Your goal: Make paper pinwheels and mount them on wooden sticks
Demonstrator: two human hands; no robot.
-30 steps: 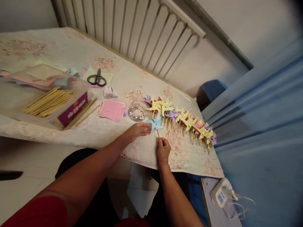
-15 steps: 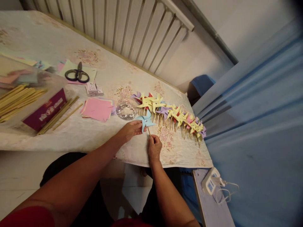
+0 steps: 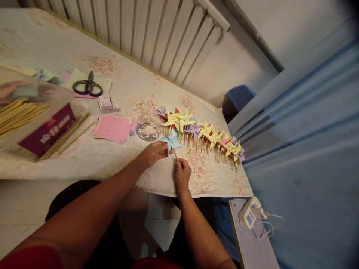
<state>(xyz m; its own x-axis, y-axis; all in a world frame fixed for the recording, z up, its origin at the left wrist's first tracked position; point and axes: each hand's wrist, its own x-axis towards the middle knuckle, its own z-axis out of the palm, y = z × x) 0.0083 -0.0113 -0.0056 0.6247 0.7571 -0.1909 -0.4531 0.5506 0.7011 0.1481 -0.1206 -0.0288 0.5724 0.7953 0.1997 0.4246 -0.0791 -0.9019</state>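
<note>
The right grip (image 3: pixel 183 174) pinches the slim wooden stick (image 3: pixel 175 154) of a pale-blue folded-paper pinwheel (image 3: pixel 172 142), and the left grip (image 3: pixel 153 154) pinches one curled blade (image 3: pixel 169 149) above rose-patterned cloth (image 3: pixel 213 181).

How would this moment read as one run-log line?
left grip: touching light-blue paper pinwheel | right grip: closed on its slim tan stick | nearby: row of multicoloured paper pinwheels

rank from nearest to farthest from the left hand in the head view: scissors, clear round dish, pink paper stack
1. Clear round dish, just beyond the left hand
2. Pink paper stack, off to the left
3. Scissors, farther left and toward the back
</note>
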